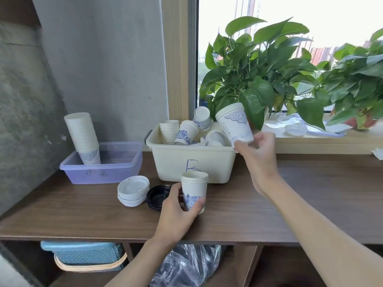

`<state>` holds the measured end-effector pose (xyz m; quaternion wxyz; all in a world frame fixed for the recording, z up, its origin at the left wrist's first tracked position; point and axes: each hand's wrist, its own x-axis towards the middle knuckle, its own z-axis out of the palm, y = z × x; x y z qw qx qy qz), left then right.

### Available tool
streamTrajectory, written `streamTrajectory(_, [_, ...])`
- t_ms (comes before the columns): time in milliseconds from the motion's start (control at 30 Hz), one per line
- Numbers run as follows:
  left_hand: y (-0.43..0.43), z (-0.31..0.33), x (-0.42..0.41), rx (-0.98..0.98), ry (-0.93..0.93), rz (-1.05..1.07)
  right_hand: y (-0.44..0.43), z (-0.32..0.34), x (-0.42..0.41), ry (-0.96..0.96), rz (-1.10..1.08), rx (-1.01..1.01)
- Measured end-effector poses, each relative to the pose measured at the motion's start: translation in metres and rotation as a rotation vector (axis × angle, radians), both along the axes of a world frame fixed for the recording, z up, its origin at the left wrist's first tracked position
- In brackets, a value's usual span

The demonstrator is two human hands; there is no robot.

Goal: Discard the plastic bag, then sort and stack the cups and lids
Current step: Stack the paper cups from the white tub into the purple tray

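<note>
Cups of white paper, each printed with a blue flower pattern and rolled at the rim, sit in several places on the desk (83, 216).

The left hand (176, 212) grips the upright cup stack (194, 187), a few cups nested together. Thumb and fingers wrap its lower half. It is near the middle of the desk's front edge, just in front of the cream bin (186, 160), which has a blue letter drawn on its front wall.

The right hand (257, 154) pinches the base of the tilted cup stack (234, 125), also a few nested cups. Their mouths lean up and to the left above the bin's right back corner.

Inside the bin lie loose cups (186, 132), some nested and some on their sides.

At the desk's back left corner stands a clear purple bin (116, 170). In it a tall cup stack (83, 133) leans slightly left.

Between the purple bin and the left hand lie the white lids (132, 189), stacked. The black lids (154, 196) are just beside them, partly behind the left hand.

A crumpled clear plastic bag (186, 266) hangs below the desk's front edge. A blue basket (87, 255) sits under the desk to the left.

Leafy plants (259, 79) stand on the window sill (310, 141) behind the desk's right side.
</note>
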<state>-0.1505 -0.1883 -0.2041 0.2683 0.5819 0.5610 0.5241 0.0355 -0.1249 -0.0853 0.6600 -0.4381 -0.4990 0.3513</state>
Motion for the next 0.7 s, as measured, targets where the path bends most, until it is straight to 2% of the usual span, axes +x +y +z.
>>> streamTrajectory(100, [-0.002, 0.0, 0.001, 0.0, 0.011, -0.038, -0.016, -0.016, -0.013, 0.008, 0.071, 0.02])
streamTrajectory(200, [-0.004, 0.002, 0.002, 0.014, 0.007, -0.055, -0.028, -0.032, -0.024, -0.055, 0.149, -0.023])
streamTrajectory(500, [-0.007, 0.003, 0.002, 0.071, 0.021, -0.071, -0.04, -0.062, -0.04, -0.084, 0.28, -0.139])
streamTrajectory(700, [-0.007, 0.004, 0.002, 0.107, 0.028, -0.068, -0.039, -0.063, -0.04, -0.129, 0.326, -0.096])
